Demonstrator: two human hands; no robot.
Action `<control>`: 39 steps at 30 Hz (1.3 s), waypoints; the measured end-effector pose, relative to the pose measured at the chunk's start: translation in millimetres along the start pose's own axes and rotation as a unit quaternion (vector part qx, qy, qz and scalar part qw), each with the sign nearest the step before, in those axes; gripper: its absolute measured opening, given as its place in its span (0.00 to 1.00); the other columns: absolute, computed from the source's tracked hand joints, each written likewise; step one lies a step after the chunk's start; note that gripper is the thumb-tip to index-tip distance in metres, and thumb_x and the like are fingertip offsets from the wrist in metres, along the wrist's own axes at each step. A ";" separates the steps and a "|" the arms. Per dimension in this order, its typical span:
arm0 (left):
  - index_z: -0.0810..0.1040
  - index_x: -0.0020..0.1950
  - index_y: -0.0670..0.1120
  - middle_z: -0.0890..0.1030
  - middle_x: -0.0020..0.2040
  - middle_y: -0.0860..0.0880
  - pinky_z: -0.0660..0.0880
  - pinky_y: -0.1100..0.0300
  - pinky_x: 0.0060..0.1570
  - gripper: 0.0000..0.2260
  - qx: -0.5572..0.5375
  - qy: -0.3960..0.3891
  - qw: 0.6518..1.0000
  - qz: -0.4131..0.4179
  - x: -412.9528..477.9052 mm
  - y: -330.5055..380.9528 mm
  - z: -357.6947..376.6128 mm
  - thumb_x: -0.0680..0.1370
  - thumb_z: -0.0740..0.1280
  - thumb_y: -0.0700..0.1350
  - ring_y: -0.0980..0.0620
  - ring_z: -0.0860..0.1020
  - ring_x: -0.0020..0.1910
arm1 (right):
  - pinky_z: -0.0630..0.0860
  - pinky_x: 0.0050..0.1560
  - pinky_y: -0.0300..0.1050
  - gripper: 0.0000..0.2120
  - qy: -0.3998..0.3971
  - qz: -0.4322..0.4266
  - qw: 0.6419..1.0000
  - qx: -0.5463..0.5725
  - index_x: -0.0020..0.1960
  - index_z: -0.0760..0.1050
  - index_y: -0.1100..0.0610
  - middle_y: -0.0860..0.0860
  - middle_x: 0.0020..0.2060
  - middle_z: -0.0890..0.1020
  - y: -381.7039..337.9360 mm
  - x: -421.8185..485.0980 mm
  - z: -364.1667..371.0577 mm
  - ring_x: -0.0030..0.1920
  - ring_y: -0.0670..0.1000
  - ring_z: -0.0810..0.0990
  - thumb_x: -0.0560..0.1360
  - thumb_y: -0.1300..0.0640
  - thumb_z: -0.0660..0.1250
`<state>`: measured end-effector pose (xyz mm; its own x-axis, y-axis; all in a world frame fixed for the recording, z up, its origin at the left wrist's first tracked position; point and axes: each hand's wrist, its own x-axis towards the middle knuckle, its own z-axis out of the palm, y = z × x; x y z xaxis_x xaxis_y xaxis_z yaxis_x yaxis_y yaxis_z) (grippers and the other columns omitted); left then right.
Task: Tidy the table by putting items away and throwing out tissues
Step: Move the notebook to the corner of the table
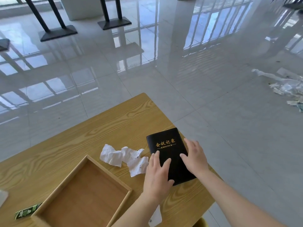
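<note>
A black notebook (165, 141) with gold lettering lies flat near the right edge of the wooden table (91, 135). My left hand (156, 176) rests on its lower left part, fingers spread. My right hand (194, 157) lies flat on its right side, fingers apart. Neither hand grips the book. Just left of the notebook sits a crumpled white tissue (124, 158). An empty wooden tray (78, 171) stands at the front left of the table, a short way from my left hand.
A green packet (27, 212) lies left of the tray. A white paper (155, 217) peeks out under my left forearm. A white object (3, 196) shows at the left edge. Litter (285, 86) is scattered on the glossy tiled floor at right; black stand bases (114, 23) stand far back.
</note>
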<state>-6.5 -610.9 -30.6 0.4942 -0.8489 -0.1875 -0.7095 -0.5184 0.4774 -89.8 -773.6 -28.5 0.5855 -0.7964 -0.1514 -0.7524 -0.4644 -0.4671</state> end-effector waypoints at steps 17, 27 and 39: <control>0.62 0.76 0.49 0.51 0.79 0.39 0.58 0.44 0.74 0.34 0.102 -0.020 0.991 0.078 23.6 0.1 5.2 0.73 0.69 0.57 0.38 0.43 0.78 | 0.63 0.75 0.49 0.26 -0.116 -0.211 0.960 -0.140 0.76 0.63 0.54 0.51 0.79 0.58 6.4 -1.4 9.5 0.78 0.50 0.53 0.80 0.61 0.64; 0.60 0.77 0.48 0.50 0.79 0.38 0.55 0.45 0.75 0.36 0.105 -0.013 0.993 0.045 61.8 -9.6 -2.8 0.74 0.69 0.59 0.37 0.42 0.78 | 0.64 0.73 0.49 0.28 -0.120 -0.245 0.948 -0.165 0.76 0.63 0.54 0.53 0.79 0.57 -12.6 48.0 12.6 0.79 0.52 0.53 0.78 0.64 0.65; 0.60 0.77 0.48 0.53 0.79 0.37 0.48 0.46 0.76 0.37 0.117 0.005 0.993 0.016 100.5 -19.2 -13.1 0.74 0.68 0.62 0.36 0.45 0.78 | 0.67 0.72 0.52 0.29 -0.145 -0.257 0.939 -0.174 0.76 0.63 0.53 0.51 0.80 0.55 -32.8 97.6 15.3 0.79 0.51 0.52 0.78 0.66 0.64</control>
<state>63.3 -685.0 -47.4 0.4732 -0.8651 -0.1664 -0.8221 -0.5015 0.2694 -3.3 -830.1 -41.2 0.9185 -0.3161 -0.2375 -0.3706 -0.8975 -0.2389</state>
